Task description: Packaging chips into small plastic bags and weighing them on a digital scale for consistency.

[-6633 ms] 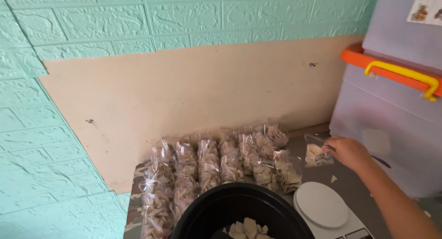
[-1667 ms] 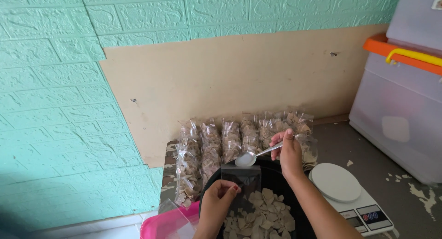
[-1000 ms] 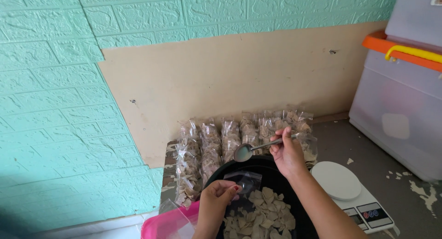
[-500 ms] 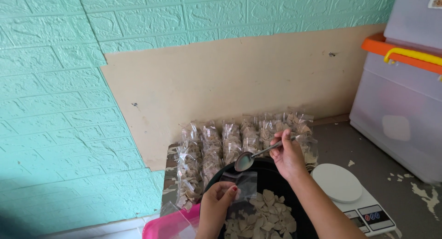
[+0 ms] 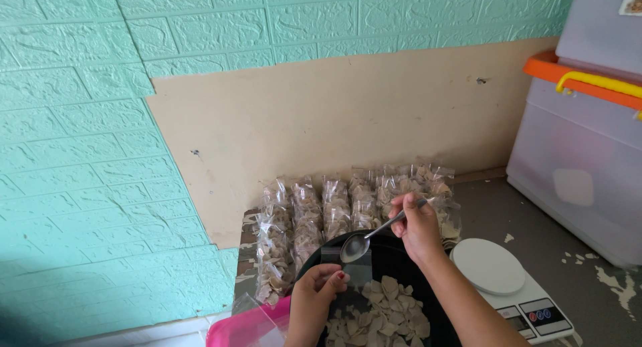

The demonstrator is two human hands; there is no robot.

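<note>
Filling step under way: left hand (image 5: 319, 295) pinches small clear bag (image 5: 348, 270) upright over black bowl (image 5: 401, 267) of chips; right hand (image 5: 416, 225), fingers clamped on spoon (image 5: 364, 238) (empty), bowl-end at bag mouth. Next likely: scoop chips, tip in cleanly.

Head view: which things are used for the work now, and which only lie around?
In use:
- left hand holding a small clear bag
- right hand holding a spoon
- black bowl of pale chips

Lying around:
- filled bags
- white scale
- pink container
- storage box
</note>
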